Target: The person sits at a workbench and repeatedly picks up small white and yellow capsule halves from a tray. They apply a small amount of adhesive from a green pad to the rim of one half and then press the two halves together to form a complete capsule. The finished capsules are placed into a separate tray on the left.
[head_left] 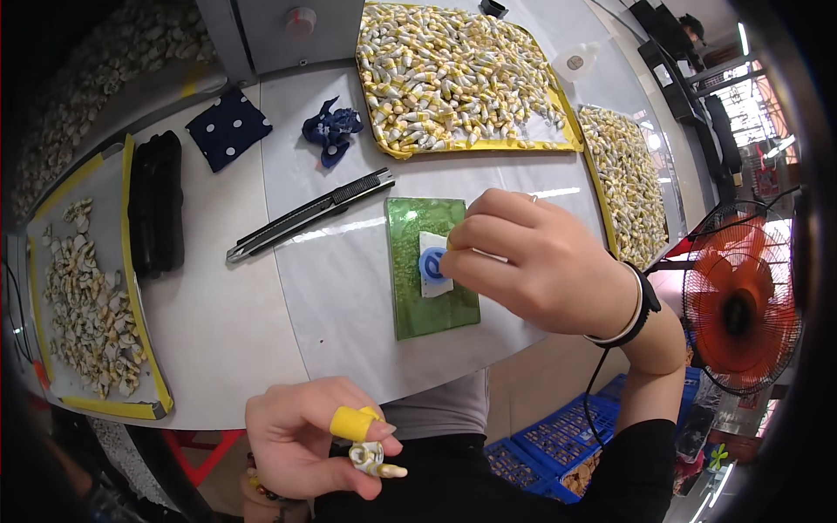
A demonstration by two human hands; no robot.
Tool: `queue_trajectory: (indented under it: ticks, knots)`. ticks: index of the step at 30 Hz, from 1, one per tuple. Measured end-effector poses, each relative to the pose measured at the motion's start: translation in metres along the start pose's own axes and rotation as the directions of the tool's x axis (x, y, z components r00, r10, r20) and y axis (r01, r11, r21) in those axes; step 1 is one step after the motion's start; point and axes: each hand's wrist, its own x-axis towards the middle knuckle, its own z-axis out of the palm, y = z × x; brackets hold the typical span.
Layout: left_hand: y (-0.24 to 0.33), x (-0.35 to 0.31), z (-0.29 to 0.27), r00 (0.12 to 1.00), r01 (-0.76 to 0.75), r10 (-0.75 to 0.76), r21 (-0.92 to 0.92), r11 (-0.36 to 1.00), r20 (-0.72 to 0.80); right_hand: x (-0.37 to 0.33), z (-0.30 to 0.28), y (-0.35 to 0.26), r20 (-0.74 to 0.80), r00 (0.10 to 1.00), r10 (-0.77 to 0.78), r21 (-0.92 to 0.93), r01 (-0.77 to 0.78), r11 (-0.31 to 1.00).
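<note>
My left hand is closed near the table's front edge. Its thumb and index finger pinch a small white-and-yellow shell-like piece with a pointed yellowish tip, and yellow tape wraps the index finger. At the middle of the table lies a green glass-like plate. A white square pad is on it, and a blue round disc with a ring pattern sits on the pad. My right hand has its fingers pinched together at the disc's right edge. Whatever they hold is hidden.
Yellow-edged trays hold many similar pieces: a large tray, a right tray and a left tray. A black utility knife, dotted cloth, crumpled blue cloth, and black case lie left. An orange fan stands right.
</note>
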Motion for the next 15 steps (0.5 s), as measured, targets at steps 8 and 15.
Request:
queue_trajectory:
  ticks: [8,15]
  knots:
    - [0.004,0.002,0.007,0.997,0.032,-0.031,0.003,0.999,-0.077,0.0,0.004,-0.01,-0.085,0.995,0.055,0.015,-0.054,0.998]
    - [-0.001,0.01,0.008,0.976,-0.214,0.206,0.496,0.842,0.071,0.001,-0.007,-0.046,-0.312,0.898,0.31,0.638,-0.044,0.769]
